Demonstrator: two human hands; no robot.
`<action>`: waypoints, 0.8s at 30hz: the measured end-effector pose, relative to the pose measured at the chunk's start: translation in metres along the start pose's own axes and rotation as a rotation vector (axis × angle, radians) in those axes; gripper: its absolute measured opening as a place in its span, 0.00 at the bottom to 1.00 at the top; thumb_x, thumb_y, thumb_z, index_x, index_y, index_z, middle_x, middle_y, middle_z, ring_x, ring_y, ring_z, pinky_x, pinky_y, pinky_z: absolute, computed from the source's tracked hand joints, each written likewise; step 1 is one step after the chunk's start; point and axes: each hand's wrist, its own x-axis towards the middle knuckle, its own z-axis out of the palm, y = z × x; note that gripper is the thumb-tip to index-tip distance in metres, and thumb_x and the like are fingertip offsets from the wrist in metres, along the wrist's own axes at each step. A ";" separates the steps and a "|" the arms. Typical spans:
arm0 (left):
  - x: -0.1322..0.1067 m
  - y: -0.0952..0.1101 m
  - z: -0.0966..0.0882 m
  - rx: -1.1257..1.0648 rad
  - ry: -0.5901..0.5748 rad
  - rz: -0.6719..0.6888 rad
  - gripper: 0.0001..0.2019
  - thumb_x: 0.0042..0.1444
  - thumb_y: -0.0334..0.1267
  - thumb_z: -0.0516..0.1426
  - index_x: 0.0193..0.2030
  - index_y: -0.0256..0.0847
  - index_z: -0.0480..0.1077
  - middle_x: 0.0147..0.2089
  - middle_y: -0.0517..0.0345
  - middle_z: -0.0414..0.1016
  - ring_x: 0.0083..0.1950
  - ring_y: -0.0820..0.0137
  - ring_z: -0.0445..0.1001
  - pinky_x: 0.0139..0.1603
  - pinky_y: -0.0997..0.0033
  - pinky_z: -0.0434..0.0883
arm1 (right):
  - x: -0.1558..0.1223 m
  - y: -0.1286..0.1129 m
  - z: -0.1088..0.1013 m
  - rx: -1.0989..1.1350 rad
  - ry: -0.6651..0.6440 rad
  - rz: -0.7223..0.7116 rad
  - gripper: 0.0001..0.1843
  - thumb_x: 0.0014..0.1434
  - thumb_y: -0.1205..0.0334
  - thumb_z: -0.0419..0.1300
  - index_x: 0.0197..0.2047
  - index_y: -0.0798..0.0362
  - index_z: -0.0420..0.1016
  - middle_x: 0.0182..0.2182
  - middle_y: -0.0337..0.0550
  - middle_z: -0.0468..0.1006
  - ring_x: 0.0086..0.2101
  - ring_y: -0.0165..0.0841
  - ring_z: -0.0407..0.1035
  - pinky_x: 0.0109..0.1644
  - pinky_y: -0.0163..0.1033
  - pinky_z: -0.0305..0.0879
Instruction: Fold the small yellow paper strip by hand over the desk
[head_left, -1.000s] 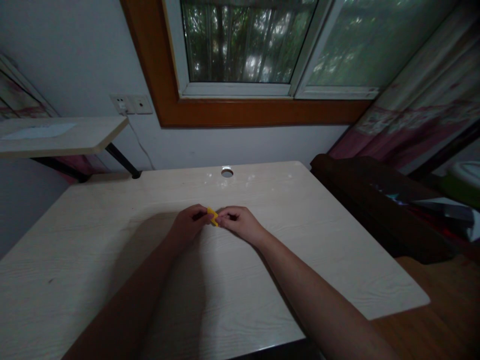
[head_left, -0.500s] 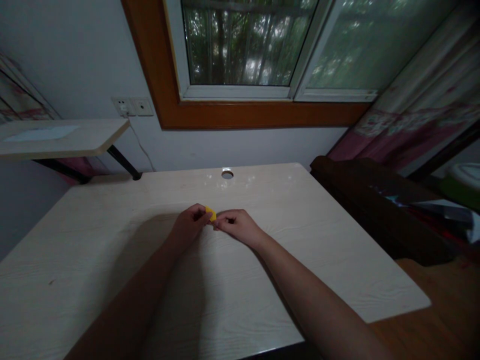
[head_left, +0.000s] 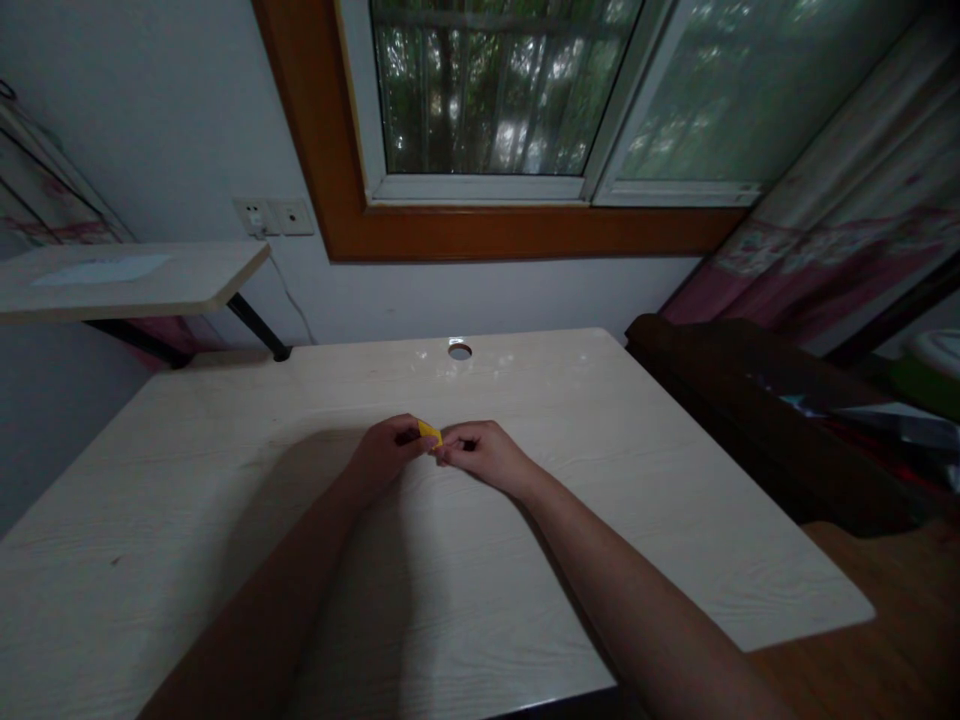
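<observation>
From afar I see the left hand (head_left: 384, 452) pinching a yellow piece (head_left: 429, 431) at its three o'clock, long axis ten-to-four (small, part-hidden). By the four o'clock end, the right hand (head_left: 487, 455) bunches its fingertips; I can't tell whether they grip.

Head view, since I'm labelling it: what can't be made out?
In the head view:
Yellow piece: full shape, partly covered by the left hand.
Right hand: whether it grips the piece, contact too small.
White sheet, upper left: any writing, too blurred.
</observation>
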 end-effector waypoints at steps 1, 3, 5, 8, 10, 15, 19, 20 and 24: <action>0.000 0.001 0.000 0.007 0.006 0.005 0.11 0.54 0.46 0.61 0.34 0.39 0.76 0.33 0.57 0.78 0.36 0.68 0.75 0.39 0.71 0.68 | 0.000 0.001 0.000 0.000 0.001 -0.007 0.12 0.58 0.55 0.62 0.35 0.56 0.81 0.29 0.43 0.81 0.30 0.30 0.71 0.35 0.33 0.65; 0.000 0.004 -0.001 0.014 0.027 0.022 0.11 0.54 0.46 0.61 0.33 0.40 0.77 0.33 0.57 0.78 0.37 0.68 0.75 0.40 0.71 0.68 | 0.000 0.002 0.001 -0.012 0.025 -0.020 0.12 0.57 0.55 0.63 0.36 0.56 0.81 0.30 0.43 0.80 0.30 0.30 0.71 0.35 0.33 0.65; 0.000 0.005 -0.001 0.023 0.057 0.037 0.11 0.54 0.46 0.61 0.32 0.40 0.77 0.33 0.57 0.77 0.37 0.68 0.74 0.40 0.71 0.68 | 0.000 0.002 0.002 -0.026 0.073 -0.035 0.12 0.56 0.55 0.63 0.35 0.56 0.81 0.29 0.43 0.80 0.29 0.30 0.70 0.35 0.33 0.65; 0.001 0.004 -0.003 0.019 0.097 0.044 0.10 0.53 0.46 0.61 0.33 0.40 0.77 0.34 0.57 0.76 0.37 0.68 0.73 0.40 0.71 0.68 | 0.000 0.002 0.003 -0.047 0.153 -0.055 0.12 0.56 0.55 0.64 0.35 0.55 0.81 0.29 0.43 0.79 0.29 0.29 0.69 0.33 0.33 0.64; 0.001 0.002 -0.003 0.005 0.112 0.038 0.10 0.52 0.45 0.61 0.33 0.40 0.77 0.34 0.57 0.76 0.37 0.68 0.73 0.39 0.72 0.67 | 0.000 0.001 0.003 -0.049 0.201 -0.058 0.11 0.56 0.55 0.64 0.36 0.55 0.81 0.29 0.43 0.78 0.28 0.29 0.68 0.32 0.33 0.64; -0.001 -0.006 -0.001 -0.030 0.096 -0.041 0.11 0.51 0.45 0.62 0.35 0.40 0.76 0.31 0.60 0.76 0.33 0.70 0.71 0.34 0.73 0.65 | 0.000 0.000 0.001 0.075 0.259 0.015 0.11 0.55 0.56 0.63 0.36 0.56 0.80 0.25 0.42 0.78 0.25 0.29 0.69 0.29 0.33 0.64; -0.002 -0.009 0.001 0.004 0.067 -0.046 0.13 0.52 0.48 0.61 0.35 0.39 0.76 0.29 0.61 0.76 0.30 0.71 0.69 0.32 0.74 0.63 | 0.001 0.000 0.001 0.150 0.222 0.036 0.11 0.55 0.56 0.63 0.36 0.56 0.80 0.26 0.42 0.78 0.25 0.29 0.69 0.31 0.33 0.65; -0.002 -0.008 0.001 0.024 0.059 -0.033 0.13 0.52 0.49 0.61 0.35 0.40 0.76 0.29 0.61 0.76 0.30 0.71 0.69 0.32 0.74 0.63 | 0.001 -0.001 0.001 0.153 0.211 0.036 0.11 0.56 0.56 0.63 0.36 0.56 0.80 0.26 0.42 0.78 0.26 0.29 0.69 0.32 0.33 0.65; -0.003 -0.004 0.000 0.070 0.041 0.004 0.13 0.53 0.48 0.59 0.33 0.39 0.76 0.30 0.60 0.76 0.32 0.70 0.70 0.33 0.73 0.64 | 0.001 -0.001 0.002 0.150 0.193 0.038 0.12 0.56 0.56 0.62 0.36 0.56 0.80 0.26 0.42 0.78 0.26 0.28 0.69 0.32 0.33 0.65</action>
